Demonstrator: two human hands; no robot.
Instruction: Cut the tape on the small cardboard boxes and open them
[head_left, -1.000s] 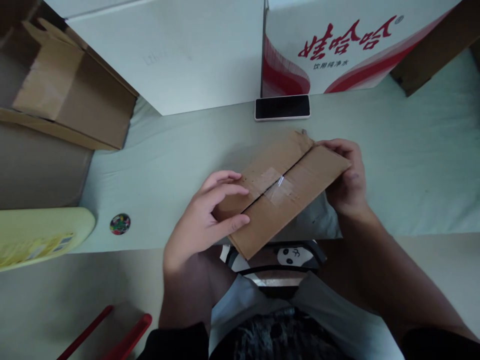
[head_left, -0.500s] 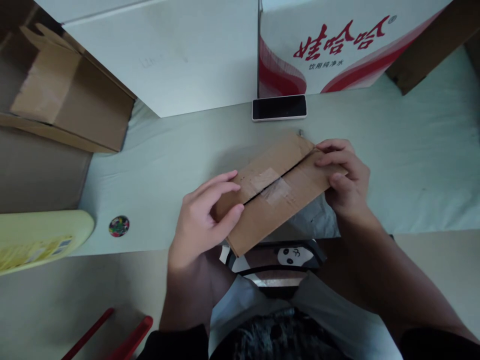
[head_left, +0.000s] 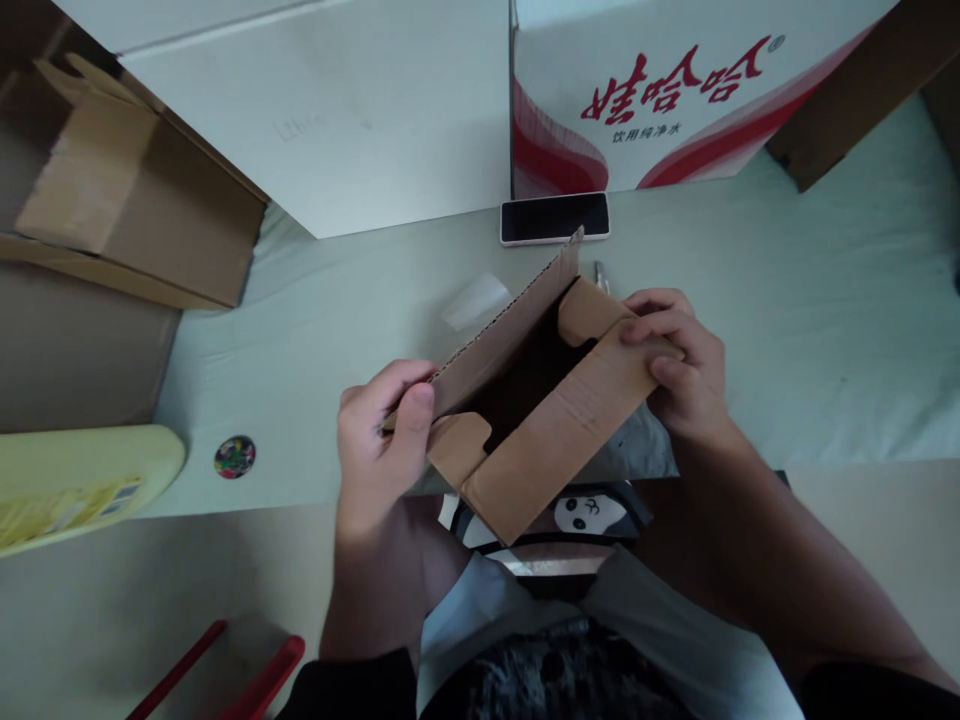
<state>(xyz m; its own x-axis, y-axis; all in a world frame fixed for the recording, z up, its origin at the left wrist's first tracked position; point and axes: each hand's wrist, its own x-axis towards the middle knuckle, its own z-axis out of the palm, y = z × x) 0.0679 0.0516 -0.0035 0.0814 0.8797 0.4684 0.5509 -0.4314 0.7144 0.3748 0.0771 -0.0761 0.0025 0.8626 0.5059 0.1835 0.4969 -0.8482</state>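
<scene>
A brown cardboard box (head_left: 566,425) is between my hands, its long far flap raised and its inside dark. My left hand (head_left: 382,425) pinches the left end of that raised flap, thumb on the inner face. At the box's right end, my right hand (head_left: 679,355) grips the near flap and the corner. Two small notched end flaps stick inward over the opening. A strip of clear tape (head_left: 476,302) shows just beyond the raised flap. Part of a grey plastic bag (head_left: 641,445) lies under the box.
A phone (head_left: 555,218) lies before a white carton (head_left: 690,110) with red lettering. Behind the box is a small metal object (head_left: 601,276). Cardboard boxes (head_left: 180,200), a yellow bottle (head_left: 90,480) and a round patterned disc (head_left: 235,457) are on the left.
The box's top has come open: the far flap swung up and away, and the tape across the seam parted. My left hand moved from lying on top to holding the flap's edge.
</scene>
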